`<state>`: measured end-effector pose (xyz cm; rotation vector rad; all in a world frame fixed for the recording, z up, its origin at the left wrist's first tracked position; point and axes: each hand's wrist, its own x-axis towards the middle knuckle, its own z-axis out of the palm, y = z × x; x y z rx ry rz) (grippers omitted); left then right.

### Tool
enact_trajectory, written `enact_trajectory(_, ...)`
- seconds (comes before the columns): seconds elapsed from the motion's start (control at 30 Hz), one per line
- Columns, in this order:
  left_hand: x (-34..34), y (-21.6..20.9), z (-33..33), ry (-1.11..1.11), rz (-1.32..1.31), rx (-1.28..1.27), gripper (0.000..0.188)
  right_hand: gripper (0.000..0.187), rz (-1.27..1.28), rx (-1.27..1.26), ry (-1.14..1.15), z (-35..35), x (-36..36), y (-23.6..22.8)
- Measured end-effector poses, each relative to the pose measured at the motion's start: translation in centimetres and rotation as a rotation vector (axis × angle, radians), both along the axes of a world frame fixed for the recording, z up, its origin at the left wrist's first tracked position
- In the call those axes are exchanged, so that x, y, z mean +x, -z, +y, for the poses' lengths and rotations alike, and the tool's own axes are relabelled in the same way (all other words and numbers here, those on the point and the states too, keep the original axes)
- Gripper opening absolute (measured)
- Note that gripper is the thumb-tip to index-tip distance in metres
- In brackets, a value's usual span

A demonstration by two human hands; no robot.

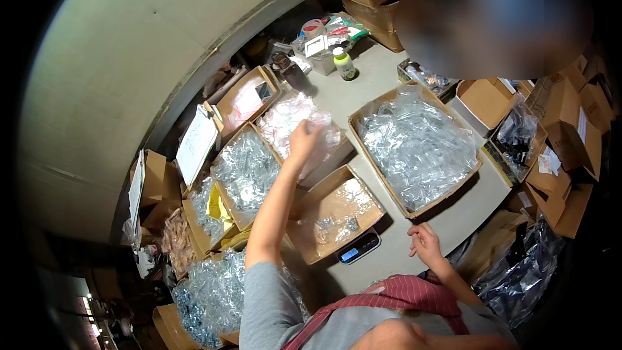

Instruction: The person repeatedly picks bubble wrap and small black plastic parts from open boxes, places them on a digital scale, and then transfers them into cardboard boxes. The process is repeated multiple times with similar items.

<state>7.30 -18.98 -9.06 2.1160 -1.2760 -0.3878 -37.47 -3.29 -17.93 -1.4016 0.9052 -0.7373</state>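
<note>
A clear bag (295, 120) at the far left is gripped by the left hand (304, 139). The right hand (424, 243) is held loosely apart over the worktop (447, 220), near the scale (358, 247), half hidden under a box (334, 210).

Place: we take this for a packing workroom or stockroom.
Evidence: open brown cardboard boxes (418, 149) full of small clear plastic bags crowd our grey worktable (363, 91).
Tool: a small digital scale (358, 247) sits under one box.
Surroundings: more stacked cartons (570, 123) ring us.
</note>
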Motion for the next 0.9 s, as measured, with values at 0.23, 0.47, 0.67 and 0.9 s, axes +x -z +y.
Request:
enact_trajectory(0.23,1.1,-2.4,2.2,-0.156,-0.182,0.036,0.052,0.013,0.076,-0.077,-0.033,-0.4,0.2,-1.0)
enact_trajectory(0.47,-4.8,-6.2,1.7,0.079,-0.742,-0.027,0.029,0.013,0.073,-0.080,-0.057,-0.4,0.0,-0.8)
enact_trajectory(0.67,-14.0,-5.1,-0.5,0.361,-0.213,0.088,0.022,0.013,0.060,-0.082,-0.067,-0.5,-0.1,-0.7)
enact_trajectory(0.9,-15.4,-6.7,1.8,0.389,0.420,-0.114,0.027,0.013,0.051,-0.046,-0.097,-1.0,-0.2,-0.9)
